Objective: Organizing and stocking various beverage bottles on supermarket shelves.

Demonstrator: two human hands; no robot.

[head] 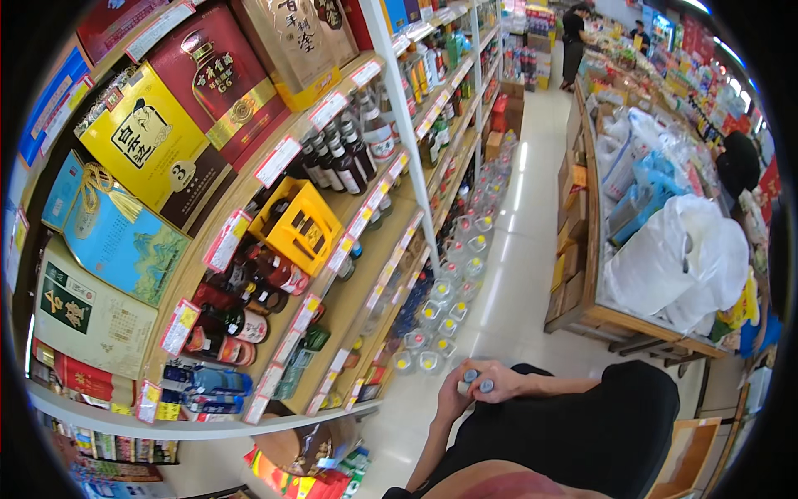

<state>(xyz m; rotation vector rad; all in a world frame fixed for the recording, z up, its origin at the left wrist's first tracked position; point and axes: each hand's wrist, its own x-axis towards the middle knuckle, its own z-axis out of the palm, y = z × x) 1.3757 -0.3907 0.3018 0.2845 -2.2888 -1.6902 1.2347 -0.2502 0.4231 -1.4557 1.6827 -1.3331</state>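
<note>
In front of my black clothing, my left hand (pixel 454 388) and my right hand (pixel 504 382) are close together. Two grey round caps, apparently of bottles, show between them. My left fingers wrap around the item with the left cap (pixel 470 375), and my right hand closes on the one with the right cap (pixel 485 386). What lies below the caps is mostly hidden by my fingers. Just beyond my hands, several clear plastic jugs with yellow caps (pixel 428 362) stand on the floor along the shelf base.
To the left rises a shelf unit (pixel 399 93) with boxed liquor (pixel 156 150), dark bottles (pixel 340 153) and a yellow bottle crate (pixel 302 227). Across the tiled aisle (pixel 523 249), a wooden display table (pixel 589 299) holds white plastic bags (pixel 676 256). A person (pixel 573 43) stands farther down the aisle.
</note>
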